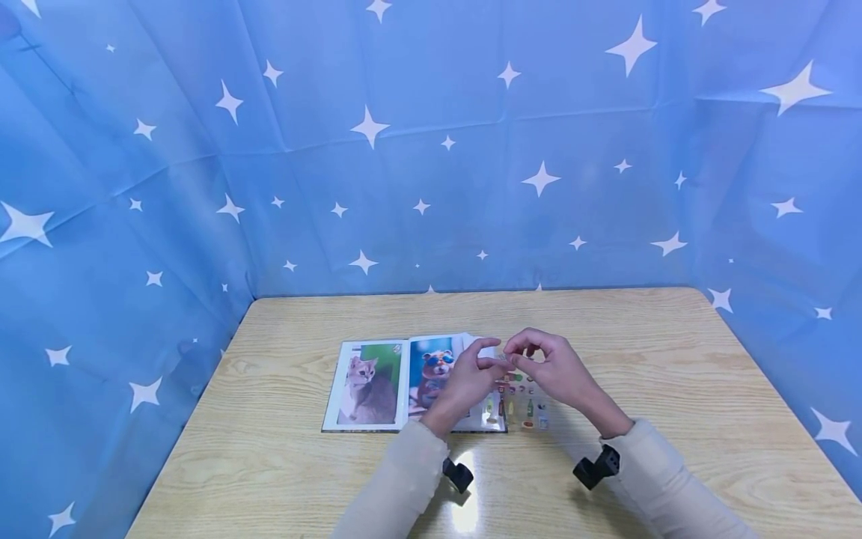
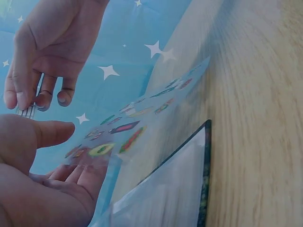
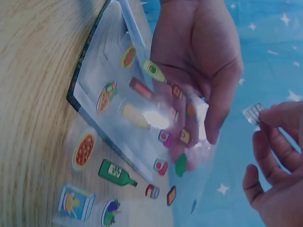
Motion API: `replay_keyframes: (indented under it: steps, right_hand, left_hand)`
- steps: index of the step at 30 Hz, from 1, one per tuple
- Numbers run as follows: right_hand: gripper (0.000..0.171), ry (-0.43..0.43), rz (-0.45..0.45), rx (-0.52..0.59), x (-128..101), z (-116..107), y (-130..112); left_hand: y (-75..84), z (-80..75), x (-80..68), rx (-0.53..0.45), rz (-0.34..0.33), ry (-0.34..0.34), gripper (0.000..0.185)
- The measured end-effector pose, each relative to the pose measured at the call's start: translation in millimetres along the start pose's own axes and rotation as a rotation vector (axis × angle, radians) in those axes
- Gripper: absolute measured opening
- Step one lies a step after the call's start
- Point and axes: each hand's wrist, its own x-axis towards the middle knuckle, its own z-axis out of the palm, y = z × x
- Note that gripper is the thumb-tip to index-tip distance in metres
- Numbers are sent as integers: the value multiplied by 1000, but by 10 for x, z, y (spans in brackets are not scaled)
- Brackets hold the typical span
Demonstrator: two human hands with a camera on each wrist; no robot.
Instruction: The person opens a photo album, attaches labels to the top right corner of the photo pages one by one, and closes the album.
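Note:
My left hand [image 1: 468, 383] holds a clear sticker sheet [image 2: 125, 126] by its edge, with the thumb on one side and fingers behind it. Small printed foods cover the sheet, among them a green bottle [image 3: 115, 173] and a pizza [image 3: 85, 150]. Between the thumb and a finger of my right hand [image 3: 279, 156] is pinched a small clear sticker [image 3: 253, 114] with pale grid lines. The two hands are close together above the right side of an open photo album [image 1: 333, 408]. In the head view my left hand and forearm cover part of the album's right page.
The album's left page bears a cat picture [image 1: 370, 389]; the right page bears an animal in sunglasses [image 1: 434, 367]. Everything lies on a wooden table [image 1: 269, 464]. Behind and beside it hangs a blue curtain with white stars [image 1: 431, 172].

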Motion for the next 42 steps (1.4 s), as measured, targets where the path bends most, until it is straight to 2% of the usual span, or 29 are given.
replay_keyframes:
  steps: [7,16,23,28,37,42]
  right_hand:
    - [11,5,10,-3,5,1,7]
    - [10,12,-7,-5,-8,-2,4]
    - [10,16,2,9,-9,-1,12]
    - [12,18,-14,2,-10,-5,19]
    - [7,29,-18,-11,-5,-2,38]
    - [5,25,-11,-16,-2,-1,50]
  left_hand:
    - [-44,47,38,-37,2,-14,57]
    - [-73,138,54,-20,-12,-3,63]
    - [-82,175,70,37,-31,-73,82]
    - [-67,153,48,67,-57,-115,86]
    - [-11,94,34,94,-92,-84,83]
    - [-4,75,53,107,-90,-63,79]
